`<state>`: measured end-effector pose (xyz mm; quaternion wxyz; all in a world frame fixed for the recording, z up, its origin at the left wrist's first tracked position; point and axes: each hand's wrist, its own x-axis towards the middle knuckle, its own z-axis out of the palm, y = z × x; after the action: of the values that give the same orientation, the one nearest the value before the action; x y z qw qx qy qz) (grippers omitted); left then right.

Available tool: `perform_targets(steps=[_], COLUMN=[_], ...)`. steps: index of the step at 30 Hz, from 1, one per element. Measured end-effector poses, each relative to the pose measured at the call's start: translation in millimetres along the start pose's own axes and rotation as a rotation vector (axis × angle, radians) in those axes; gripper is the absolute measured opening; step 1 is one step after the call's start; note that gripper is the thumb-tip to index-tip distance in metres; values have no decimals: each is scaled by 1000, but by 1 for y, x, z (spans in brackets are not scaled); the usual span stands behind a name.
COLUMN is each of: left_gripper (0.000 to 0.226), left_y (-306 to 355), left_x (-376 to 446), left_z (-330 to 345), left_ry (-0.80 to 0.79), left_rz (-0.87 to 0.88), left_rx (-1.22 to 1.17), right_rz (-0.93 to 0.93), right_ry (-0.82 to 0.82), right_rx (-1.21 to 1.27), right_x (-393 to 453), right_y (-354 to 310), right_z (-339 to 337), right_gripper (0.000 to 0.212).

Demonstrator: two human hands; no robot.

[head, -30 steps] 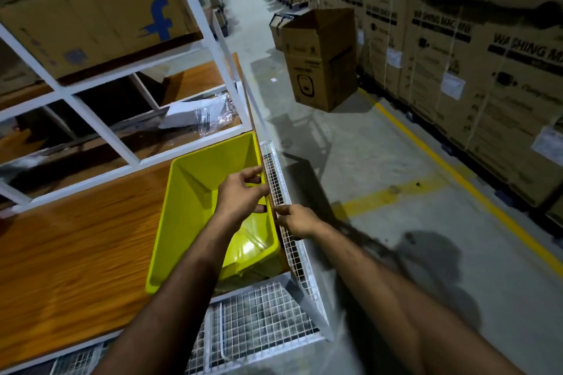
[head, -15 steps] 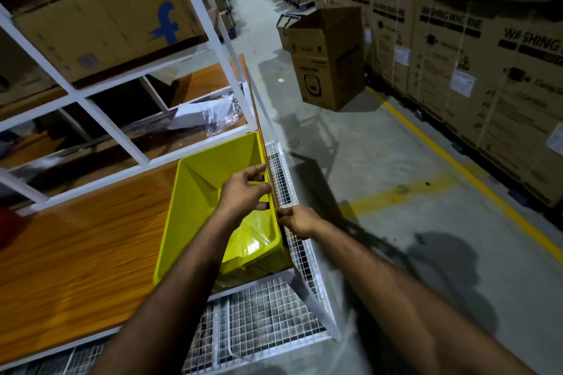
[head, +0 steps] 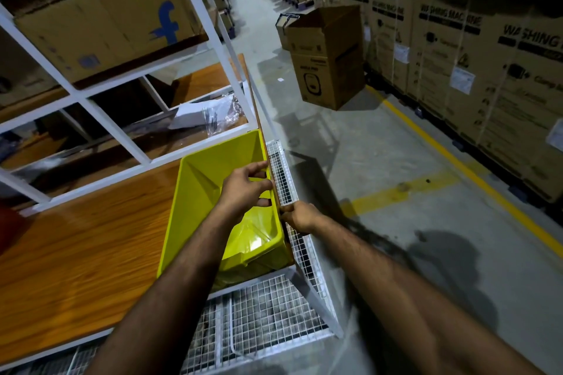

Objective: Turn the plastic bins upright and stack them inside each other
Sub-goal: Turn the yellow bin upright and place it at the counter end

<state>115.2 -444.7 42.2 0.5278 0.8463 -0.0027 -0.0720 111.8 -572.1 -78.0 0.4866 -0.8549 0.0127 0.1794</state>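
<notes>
A yellow plastic bin (head: 198, 192) stands upright, mouth up, at the right end of the wooden shelf board (head: 76, 253). It looks like more than one bin nested, but I cannot tell how many. My left hand (head: 246, 189) reaches across the bin's inside, its nearly straight fingers touching the right rim. My right hand (head: 300, 216) is on the outside of that same rim, fingers curled against its edge. A blurred red shape (head: 6, 222) shows at the far left edge.
A white wire-mesh guard (head: 283, 176) runs along the shelf's right side and front. White rack posts (head: 225, 49) rise behind the bin. Plastic bags (head: 210, 113) lie on the rear shelf, cardboard boxes (head: 122, 18) above. An open carton (head: 329, 55) stands in the aisle.
My right hand has closed in on the bin's right rim. The left hand stays at the rim. The bin has not shifted on the shelf.
</notes>
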Motion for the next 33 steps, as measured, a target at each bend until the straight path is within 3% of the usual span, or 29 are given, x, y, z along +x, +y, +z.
perform_targets(steps=[33], left_gripper=[53], left_y=[0], left_x=[3], left_z=[4], left_ry=[11], left_rz=[-18], left_rx=[-31], right_rz=[8], right_ry=[-58], right_rx=[15], right_x=[0], right_y=[3], right_z=[-6], right_gripper=[40])
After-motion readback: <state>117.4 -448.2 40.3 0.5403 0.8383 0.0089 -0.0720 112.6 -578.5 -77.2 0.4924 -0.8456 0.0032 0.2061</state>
